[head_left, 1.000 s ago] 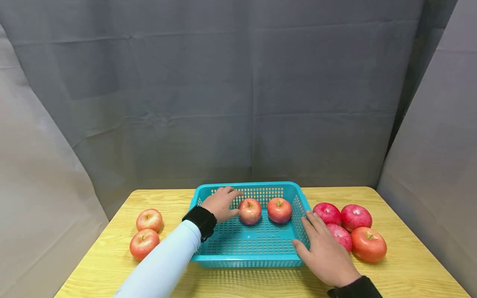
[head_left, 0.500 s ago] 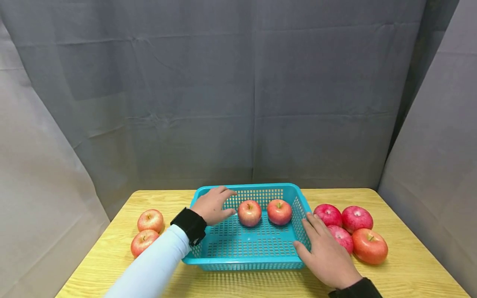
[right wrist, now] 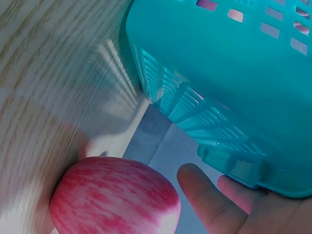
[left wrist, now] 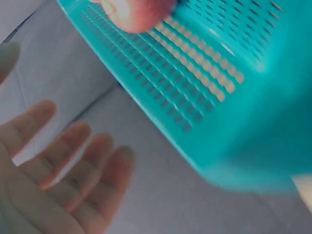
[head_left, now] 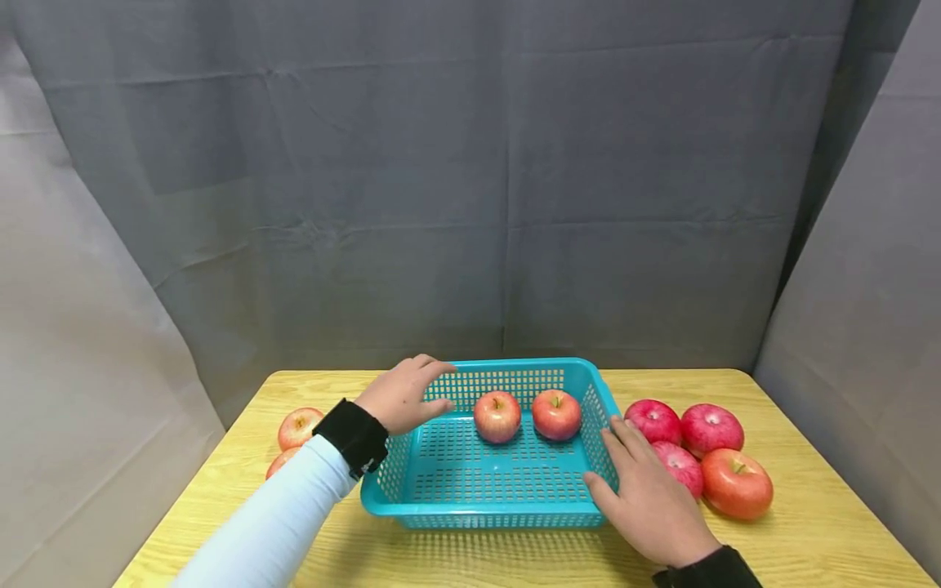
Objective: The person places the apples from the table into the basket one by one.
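A turquoise plastic basket (head_left: 496, 485) with perforated walls stands mid-table, two red-yellow apples inside, one left (head_left: 497, 418) and one right (head_left: 556, 416). Over its far left corner my left hand (head_left: 407, 396) hovers, fingers extended and thumb apart, holding nothing. In the left wrist view those straight fingers (left wrist: 92, 168) are apart from the basket wall (left wrist: 204, 141). My right hand (head_left: 650, 502) lies along the basket's right side with its fingers straight, fingertips at the rim. Beside it in the right wrist view is a pinkish-red apple (right wrist: 117, 200), not held.
Right of the basket sit several apples, among them deep pink ones (head_left: 711, 428) and an orange-red one (head_left: 737, 483). Two apples (head_left: 300, 426) lie on the left, partly covered by the left arm. A grey cloth (head_left: 470, 204) hangs behind the wooden table (head_left: 198, 506).
My left hand has drawn left and up, away from the left apple in the basket towards the rim. The right hand stays in place. The left arm now covers more of the left-hand apples.
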Available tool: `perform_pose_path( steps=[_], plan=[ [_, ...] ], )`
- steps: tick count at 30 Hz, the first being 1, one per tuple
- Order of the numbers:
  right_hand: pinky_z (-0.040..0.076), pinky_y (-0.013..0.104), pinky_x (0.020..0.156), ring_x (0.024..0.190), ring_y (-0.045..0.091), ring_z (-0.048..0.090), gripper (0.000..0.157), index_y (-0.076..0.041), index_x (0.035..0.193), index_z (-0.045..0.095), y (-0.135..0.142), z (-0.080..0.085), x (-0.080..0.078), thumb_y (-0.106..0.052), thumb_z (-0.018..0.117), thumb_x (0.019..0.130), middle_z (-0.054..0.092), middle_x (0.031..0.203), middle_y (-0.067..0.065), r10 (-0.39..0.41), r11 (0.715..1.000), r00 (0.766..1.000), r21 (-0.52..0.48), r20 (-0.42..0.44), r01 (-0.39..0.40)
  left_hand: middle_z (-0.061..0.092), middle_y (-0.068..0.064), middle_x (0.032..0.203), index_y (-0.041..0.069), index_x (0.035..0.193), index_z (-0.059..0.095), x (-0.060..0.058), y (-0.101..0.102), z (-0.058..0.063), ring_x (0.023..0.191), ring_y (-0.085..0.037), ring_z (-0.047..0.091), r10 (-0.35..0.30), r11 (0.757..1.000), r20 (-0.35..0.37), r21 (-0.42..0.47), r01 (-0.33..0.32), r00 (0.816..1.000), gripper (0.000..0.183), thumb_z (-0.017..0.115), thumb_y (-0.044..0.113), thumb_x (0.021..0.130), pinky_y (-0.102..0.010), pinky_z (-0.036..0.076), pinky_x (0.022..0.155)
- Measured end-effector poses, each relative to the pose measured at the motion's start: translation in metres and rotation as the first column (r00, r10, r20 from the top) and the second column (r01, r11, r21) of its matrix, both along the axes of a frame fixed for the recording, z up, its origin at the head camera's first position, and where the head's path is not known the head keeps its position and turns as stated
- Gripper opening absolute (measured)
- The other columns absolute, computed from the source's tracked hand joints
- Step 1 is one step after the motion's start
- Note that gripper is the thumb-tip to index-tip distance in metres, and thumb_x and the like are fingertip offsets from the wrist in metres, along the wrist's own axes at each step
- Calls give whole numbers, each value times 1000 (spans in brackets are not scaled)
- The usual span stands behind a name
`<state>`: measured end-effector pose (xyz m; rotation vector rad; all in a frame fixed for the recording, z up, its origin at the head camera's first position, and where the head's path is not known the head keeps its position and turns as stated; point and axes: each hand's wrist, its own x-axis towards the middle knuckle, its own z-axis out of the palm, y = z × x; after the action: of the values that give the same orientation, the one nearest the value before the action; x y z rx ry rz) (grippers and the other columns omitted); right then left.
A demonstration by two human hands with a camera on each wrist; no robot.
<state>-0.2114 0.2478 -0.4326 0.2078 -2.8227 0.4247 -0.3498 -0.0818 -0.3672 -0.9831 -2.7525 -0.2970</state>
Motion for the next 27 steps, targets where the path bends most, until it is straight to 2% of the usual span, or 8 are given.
perform_pose_path(
  steps=[5,12,23,27],
  plan=[
    [40,60,96,136,31,17,78,2,138,43,1,-1,0,-61,44,92,28,149,17,3,1000,1000,-2,-3,-3,51,-3,131,21,135,50,1,-18,-3,117,-20,45,29,999,9,-21,-29,1000,54,63,45,88,-40,48,92],
    [41,60,95,136,32,17,79,2,138,42,0,0,0,-62,43,92,27,150,17,4,1000,1000,0,1,-4,52,-6,129,17,135,51,6,-56,-15,114,-21,49,78,997,25,-2,-78,997,55,64,43,88,-43,49,89],
    [39,62,95,136,32,16,80,1,139,42,2,2,1,-64,41,92,27,150,18,5,1000,1000,2,8,-5,57,-7,123,15,129,56,32,-109,-36,109,-26,52,176,984,-40,-12,-177,983,54,66,45,85,-50,51,84],
    [40,63,93,136,32,17,80,0,140,41,3,1,1,-63,42,92,27,150,17,7,1000,1000,-2,5,-7,57,-7,121,14,126,58,41,-130,-43,110,-25,51,202,979,-16,-10,-202,979,52,68,44,84,-49,50,87]
  ],
)
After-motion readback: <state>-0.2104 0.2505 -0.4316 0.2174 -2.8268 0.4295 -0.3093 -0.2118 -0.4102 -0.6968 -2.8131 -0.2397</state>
